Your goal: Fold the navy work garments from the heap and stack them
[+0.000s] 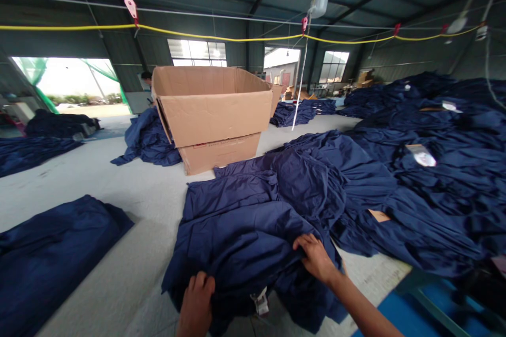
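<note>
A dark navy garment lies spread and creased on the pale table in front of me. My left hand is closed on its near left edge, fingers curled into the cloth. Over on the right side, my right hand grips a fold of the same garment between bent fingers and thumb. A small white label shows at the near edge, between the hands. Behind the garment, more bunched navy cloth touches it.
Beyond the garment stands a large open cardboard box, stacked on another. Heaps of navy garments cover the right side. A folded navy garment lies left on the pale table. A white cord hangs down behind the box.
</note>
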